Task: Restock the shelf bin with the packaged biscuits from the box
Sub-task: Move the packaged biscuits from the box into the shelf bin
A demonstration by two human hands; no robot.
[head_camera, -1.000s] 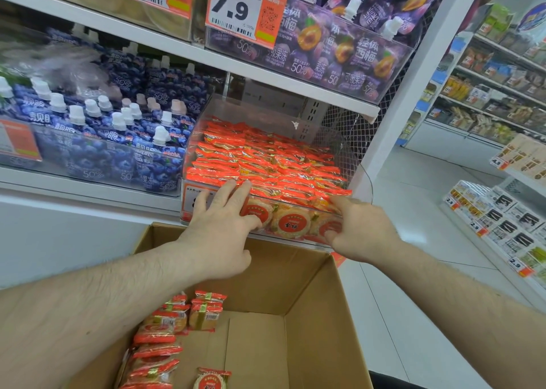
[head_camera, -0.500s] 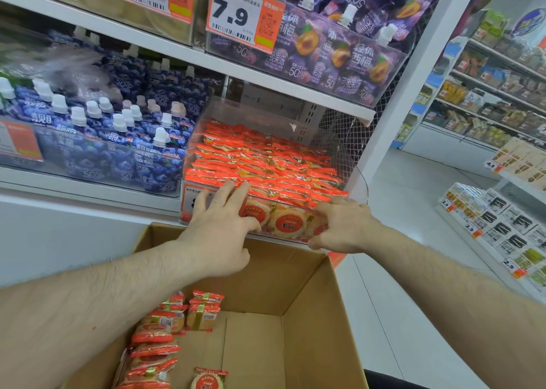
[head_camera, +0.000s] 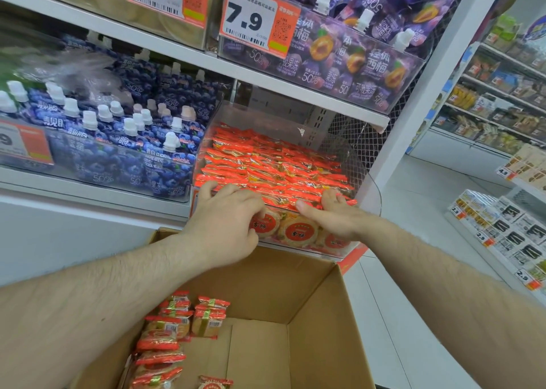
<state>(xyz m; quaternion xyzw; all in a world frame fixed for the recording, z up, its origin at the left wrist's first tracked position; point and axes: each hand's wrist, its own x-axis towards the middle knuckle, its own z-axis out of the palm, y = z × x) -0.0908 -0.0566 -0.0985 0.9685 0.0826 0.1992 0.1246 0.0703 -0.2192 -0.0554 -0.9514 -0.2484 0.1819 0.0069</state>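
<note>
A clear plastic shelf bin [head_camera: 367,181] holds several rows of red-wrapped biscuit packets [head_camera: 274,164], filled nearly to the rim. My left hand [head_camera: 224,226] is at the bin's front left, fingers curled over the tops of the front-row packets and thumb against the front wall. My right hand [head_camera: 336,215] is at the front right, fingers hooked into the same front row, thumb lying along the rim. Below my arms stands the open cardboard box [head_camera: 319,314], with several biscuit packets [head_camera: 177,326] left along its left side.
Blue spouted jelly pouches [head_camera: 118,140] fill the bin to the left, and purple pouches [head_camera: 363,60] fill the shelf above. A white shelf post [head_camera: 413,116] stands at the right. Across the tiled aisle floor [head_camera: 413,217] are low shelves [head_camera: 502,229] of goods.
My right hand slid left along the bin's front rim and onto the front row. My left fingers went from stretched flat to curled down over the packets.
</note>
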